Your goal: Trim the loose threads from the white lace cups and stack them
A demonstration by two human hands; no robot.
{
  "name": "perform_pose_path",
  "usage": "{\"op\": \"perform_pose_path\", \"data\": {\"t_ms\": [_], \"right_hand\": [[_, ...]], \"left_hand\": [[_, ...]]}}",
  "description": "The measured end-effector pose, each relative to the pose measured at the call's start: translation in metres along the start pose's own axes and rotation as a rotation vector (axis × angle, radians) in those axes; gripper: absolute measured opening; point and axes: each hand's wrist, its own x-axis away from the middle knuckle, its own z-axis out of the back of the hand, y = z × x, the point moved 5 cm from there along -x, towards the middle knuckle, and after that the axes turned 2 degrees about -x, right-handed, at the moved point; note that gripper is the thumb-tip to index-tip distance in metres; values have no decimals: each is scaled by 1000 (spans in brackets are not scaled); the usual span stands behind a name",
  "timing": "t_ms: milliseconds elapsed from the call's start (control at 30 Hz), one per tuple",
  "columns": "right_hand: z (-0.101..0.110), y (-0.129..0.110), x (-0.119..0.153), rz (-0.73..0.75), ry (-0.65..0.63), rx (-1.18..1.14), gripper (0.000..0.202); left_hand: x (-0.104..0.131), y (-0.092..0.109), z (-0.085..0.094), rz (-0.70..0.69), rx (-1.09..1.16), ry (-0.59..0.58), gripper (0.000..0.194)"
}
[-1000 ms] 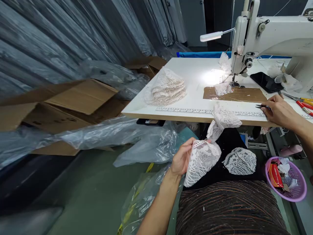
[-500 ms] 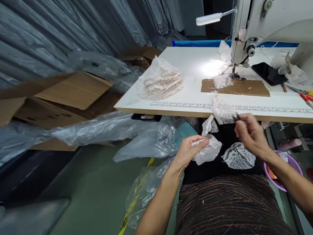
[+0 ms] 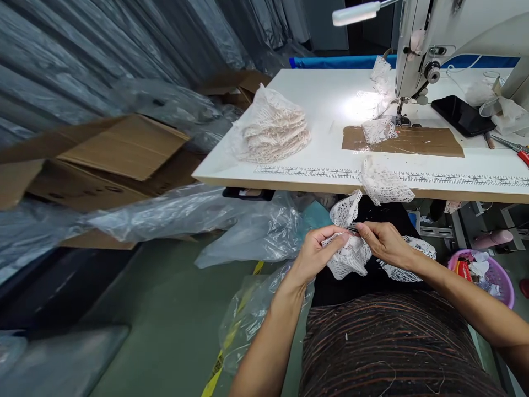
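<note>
My left hand (image 3: pixel 316 255) pinches a white lace piece (image 3: pixel 350 258) above my lap, thumb on top. My right hand (image 3: pixel 382 241) is closed around small dark thread snips (image 3: pixel 352 227), whose tips reach the lace beside my left fingers. The snips' handles are mostly hidden in the hand. From the held lace, a strip (image 3: pixel 346 209) runs up to another lace piece (image 3: pixel 382 184) draped over the table's front edge. Partly behind my right wrist, one more lace piece (image 3: pixel 407 259) lies on the black cloth across my lap.
A sewing machine (image 3: pixel 413 60) stands on the white table (image 3: pixel 322 132), with lace under its needle. Stacked lace (image 3: pixel 275 129) sits at the left. A phone (image 3: pixel 460 116) and red-handled pliers (image 3: pixel 523 157) lie right. Below are a purple basket (image 3: pixel 510 292), plastic sheeting (image 3: pixel 248 237) and a cardboard box (image 3: pixel 124 149).
My right hand has moved left and down, bringing the snips to the lace in my left hand. The left hand keeps its pinch. The view has shifted slightly.
</note>
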Motion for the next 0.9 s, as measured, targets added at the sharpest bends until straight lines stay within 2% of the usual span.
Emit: {"op": "perform_pose_path", "data": {"t_ms": [167,333,533,633,700,800,900], "right_hand": [[-2,4,0,-63,51,28,49],[-3,0,5,-34,42,48,46],[-2,-1,7,-60,68,107,40],[5,-4,11,-31,174,44,39],[10,-2,12,-36,302,42,33],[14,7,6,-59,525,131,34],[13,11,-4,4,629,206,25]], "left_hand": [[-1,-2,3,2,21,16,27],[-2,-6,1,19,76,-22,26],[0,1,-1,28,36,-52,27],[0,4,-2,36,20,-94,28],[-1,4,-3,43,7,-118,31],[-3,2,-6,43,9,-146,37],[-4,1,-4,25,22,-163,42]]}}
